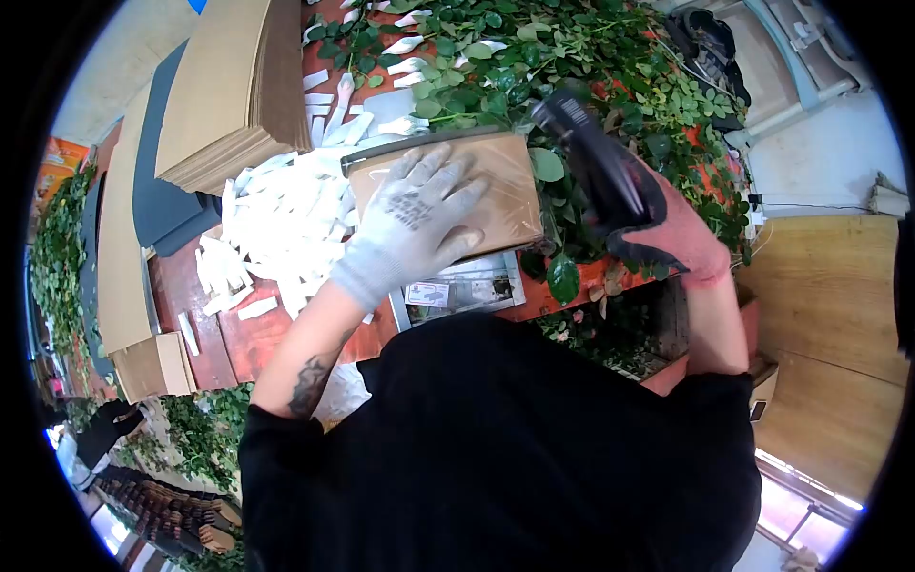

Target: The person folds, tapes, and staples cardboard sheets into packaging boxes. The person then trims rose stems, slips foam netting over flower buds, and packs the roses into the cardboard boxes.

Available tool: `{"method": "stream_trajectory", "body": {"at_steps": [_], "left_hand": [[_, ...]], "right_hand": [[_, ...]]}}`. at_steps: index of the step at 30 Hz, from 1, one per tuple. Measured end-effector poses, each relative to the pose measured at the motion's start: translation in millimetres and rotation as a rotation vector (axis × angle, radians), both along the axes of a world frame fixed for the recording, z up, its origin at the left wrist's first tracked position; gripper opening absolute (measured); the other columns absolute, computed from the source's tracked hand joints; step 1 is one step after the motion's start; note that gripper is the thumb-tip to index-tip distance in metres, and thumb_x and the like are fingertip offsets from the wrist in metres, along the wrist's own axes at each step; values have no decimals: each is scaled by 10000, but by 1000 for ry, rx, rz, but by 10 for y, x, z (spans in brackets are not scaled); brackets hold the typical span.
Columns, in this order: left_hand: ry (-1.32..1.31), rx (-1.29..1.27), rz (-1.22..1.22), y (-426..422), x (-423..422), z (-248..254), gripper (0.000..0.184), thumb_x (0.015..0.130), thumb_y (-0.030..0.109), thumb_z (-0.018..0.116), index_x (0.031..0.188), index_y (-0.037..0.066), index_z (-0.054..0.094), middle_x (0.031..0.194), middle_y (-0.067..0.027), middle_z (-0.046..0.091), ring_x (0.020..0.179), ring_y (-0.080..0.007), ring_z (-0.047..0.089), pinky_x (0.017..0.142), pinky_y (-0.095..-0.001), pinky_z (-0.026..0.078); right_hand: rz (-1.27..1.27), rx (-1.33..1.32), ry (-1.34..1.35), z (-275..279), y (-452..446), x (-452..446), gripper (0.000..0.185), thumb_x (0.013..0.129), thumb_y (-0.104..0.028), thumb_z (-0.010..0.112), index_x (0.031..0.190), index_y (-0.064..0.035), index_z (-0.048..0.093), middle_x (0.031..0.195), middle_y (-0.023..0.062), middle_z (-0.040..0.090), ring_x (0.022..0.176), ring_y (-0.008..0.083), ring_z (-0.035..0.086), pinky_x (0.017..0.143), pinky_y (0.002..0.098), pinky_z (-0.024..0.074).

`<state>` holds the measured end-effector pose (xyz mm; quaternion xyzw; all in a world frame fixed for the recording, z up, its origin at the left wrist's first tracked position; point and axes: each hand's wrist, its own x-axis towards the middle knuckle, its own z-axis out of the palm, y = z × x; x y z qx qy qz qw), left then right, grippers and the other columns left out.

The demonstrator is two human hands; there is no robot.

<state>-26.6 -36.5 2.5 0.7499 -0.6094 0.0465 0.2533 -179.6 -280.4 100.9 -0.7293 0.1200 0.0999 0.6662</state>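
A brown cardboard piece (510,176) with a dark strip along its far edge lies on the red table. My left hand (410,214), in a pale grey glove, rests flat on it with the fingers spread. My right hand (672,229), in a pink and dark glove, is wrapped round a black handheld tool (605,162), held above the leaves just right of the cardboard. The tool does not touch the cardboard. Under the cardboard's near edge sits a shallow tray (515,291) with a small labelled box (427,295) in it.
White paper sleeves (286,214) are heaped left of the cardboard. Stacked cardboard sheets (214,95) stand at the back left. Leafy rose stems (496,76) cover the back and right of the red table (257,338). A wooden panel (829,305) is at the right.
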Motion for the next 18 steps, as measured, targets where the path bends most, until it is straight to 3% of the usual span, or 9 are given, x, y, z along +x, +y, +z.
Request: {"method": "stream_trajectory", "body": {"at_steps": [1,2,4,5,7,11,15,17,18], "left_hand": [[-67,94,65,-86,17,-111,544,802,395,566,1226,57,523,1303,-155,476,1231,-346,410,1047,-475,275],[-64,92,60,-129,34,-184,544,802,395,566,1226,57,523,1303,-155,476,1231,-346,410,1047,-475,275],[-27,113,147,-192,39,-257,553,828,428,530,1243,64,509,1336,-161,438,1254,-334,378,1075,-458,229],[-18,115,141,-207,26,-275,553,828,428,530,1243,64,509,1336,-161,438,1254,-334,378,1075,-458,229],[-40,130,209,-224,10,-277,563,824,438,531,1239,57,511,1349,-157,425,1263,-326,368,1079,-451,221],[-40,151,245,-233,-15,-304,591,820,455,530,1245,44,506,1352,-155,424,1271,-317,358,1086,-445,206],[0,144,261,-243,9,-312,620,802,440,553,1256,23,489,1355,-156,420,1273,-322,352,1085,-451,210],[19,144,257,-236,4,-302,623,793,419,573,1262,19,481,1360,-157,414,1268,-330,355,1080,-458,223],[23,144,256,-235,8,-288,625,796,434,558,1258,19,486,1355,-155,419,1273,-322,351,1085,-452,211]], "right_hand": [[1,-190,58,21,-89,28,797,633,-112,720,1346,-37,374,1168,117,559,982,226,598,880,328,479],[-4,-191,61,45,-118,117,797,633,-112,720,1346,-37,374,1168,117,559,982,226,598,880,328,479],[323,-891,32,84,-149,281,672,661,-110,598,1310,-63,427,1120,148,581,914,264,598,890,308,457],[322,-888,43,36,-193,289,672,661,-110,598,1310,-63,427,1120,148,581,914,264,598,890,308,457],[356,-1222,79,-94,-297,315,628,661,-145,555,1281,-96,468,1118,175,572,978,305,570,905,324,435],[479,-1111,310,0,-275,610,572,660,-158,566,1223,-70,518,1060,170,597,1024,319,545,912,342,431],[522,-941,245,-197,-554,697,579,639,-105,599,1213,-65,532,1097,143,607,1017,295,557,928,318,427],[380,-626,187,-296,-674,674,615,601,-15,622,1209,-57,540,1166,103,602,1047,221,557,950,286,404],[378,-627,190,-348,-704,692,615,601,-15,622,1209,-57,540,1166,103,602,1047,221,557,950,286,404]]}}
